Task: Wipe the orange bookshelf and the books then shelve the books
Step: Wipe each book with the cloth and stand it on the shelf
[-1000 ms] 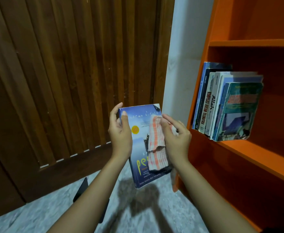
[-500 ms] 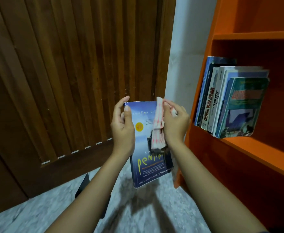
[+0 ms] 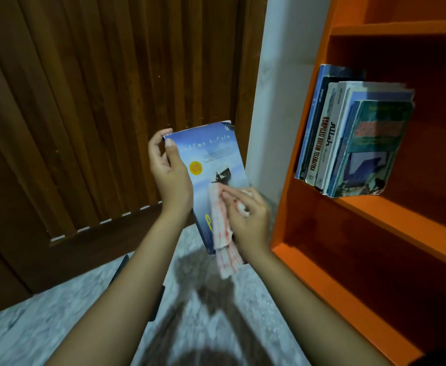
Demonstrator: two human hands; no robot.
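Note:
My left hand [image 3: 169, 172] grips a blue paperback book [image 3: 214, 157] by its left edge and holds it upright in front of me, cover towards me. My right hand [image 3: 245, 220] holds a white cloth with red stripes [image 3: 223, 235] against the lower part of the cover, hiding the yellow title. The orange bookshelf [image 3: 391, 215] stands at the right. Several books [image 3: 354, 138] lean together at the left end of its middle shelf.
A dark wooden slatted door [image 3: 97, 101] fills the left and back. A white wall strip [image 3: 282, 88] runs between door and shelf. A flat black object [image 3: 121, 268] lies on the pale marbled floor [image 3: 45, 326], partly behind my left arm. The lower shelf compartments hold nothing I can see.
My right hand has drawn the cloth down the cover from the top right corner to the lower part. My left hand keeps its grip on the book's left edge.

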